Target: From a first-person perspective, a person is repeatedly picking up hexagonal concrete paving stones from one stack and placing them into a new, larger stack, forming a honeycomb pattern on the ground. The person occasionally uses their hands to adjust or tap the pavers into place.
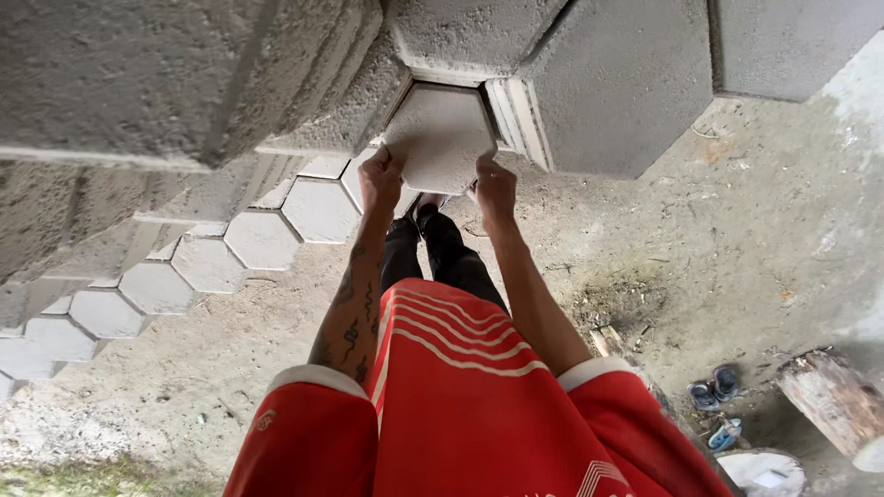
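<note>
A pale grey hexagonal concrete paver [440, 136] is held between both of my hands. My left hand [380, 177] grips its left lower edge and my right hand [495, 189] grips its right lower edge. The paver sits against a stack of darker hexagonal pavers [612, 83] that fills the top of the view. My arms stretch forward out of red short sleeves. My dark trousers and shoes show below the paver.
A row of pale hexagonal pavers [262, 239] lies on the sandy ground at left, running toward the lower left. Tall stacks of pavers [138, 74] rise at upper left. A log [833, 400], sandals [714, 391] and a round white bucket lid [764, 474] lie at lower right.
</note>
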